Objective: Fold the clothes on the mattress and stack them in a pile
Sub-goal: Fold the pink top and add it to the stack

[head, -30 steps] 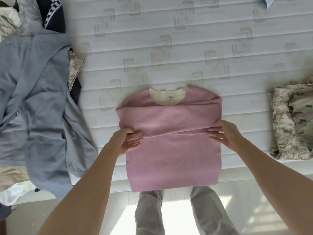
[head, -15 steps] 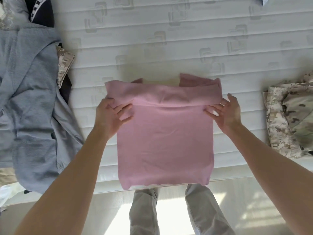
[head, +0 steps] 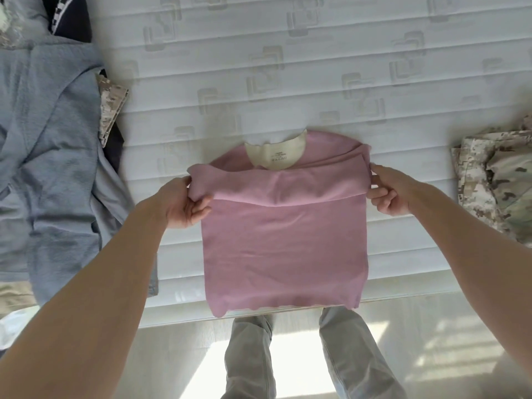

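my left hand (head: 184, 203) and right hand (head: 387, 190) each pinched a side of the pink shirt (head: 283, 246), its fold raised, the hem hanging over the mattress's (head: 288, 67) near edge. camo pile (head: 498, 182) lay toward the right edge.

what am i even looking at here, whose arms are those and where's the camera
There is no machine here. A person wears a camera on their head, looking down, so the arms are their own. The left hand and right hand each pinch a side of a pink top, lifted at a fold; its lower edge hangs past the edge of the white mattress. Grey-blue clothing lies in a loose heap to the left, and a folded camouflage garment sits to the right. The person's trouser legs show below.
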